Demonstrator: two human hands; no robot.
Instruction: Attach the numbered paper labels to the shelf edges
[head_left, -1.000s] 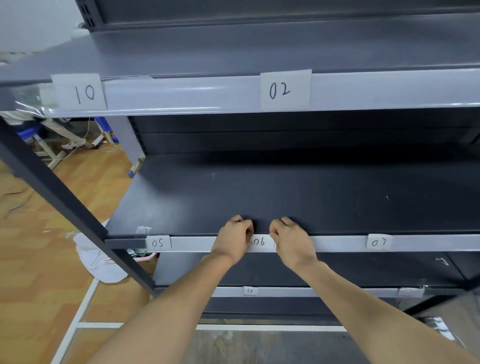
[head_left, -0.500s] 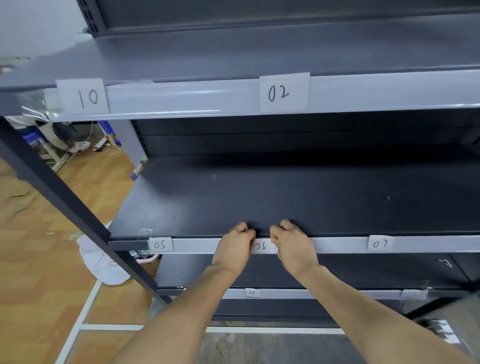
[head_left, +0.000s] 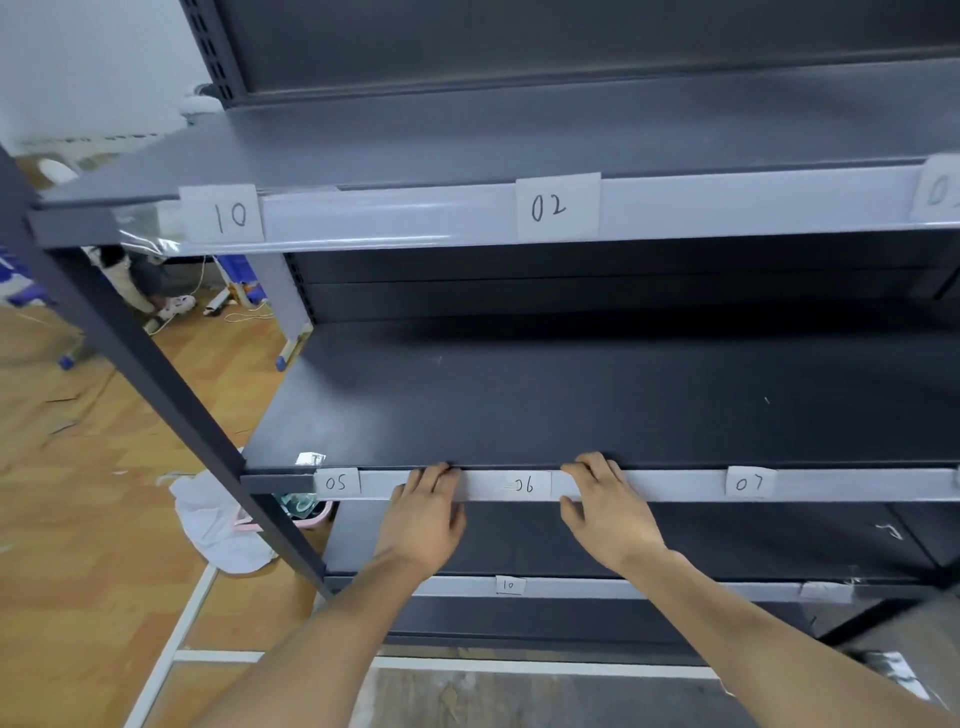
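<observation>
Label (head_left: 519, 486) between left hand (head_left: 426, 514), right hand (head_left: 608, 512)

Shelf boards (head_left: 571, 400): uniform dark grey, no pattern. Edge strips (head_left: 665, 483): pale lilac-grey, glossy. Paper labels (head_left: 557, 207): off-white, with black handwritten digits. Upright post (head_left: 156, 374), left of frame: dark grey. Floor (head_left: 78, 545), lower left: orange-brown wood in a herringbone pattern. Cloth (head_left: 213, 525) on the floor: white. Basin (head_left: 311, 517) beside it: pink rim. Wall (head_left: 93, 62), upper left: plain white.
</observation>
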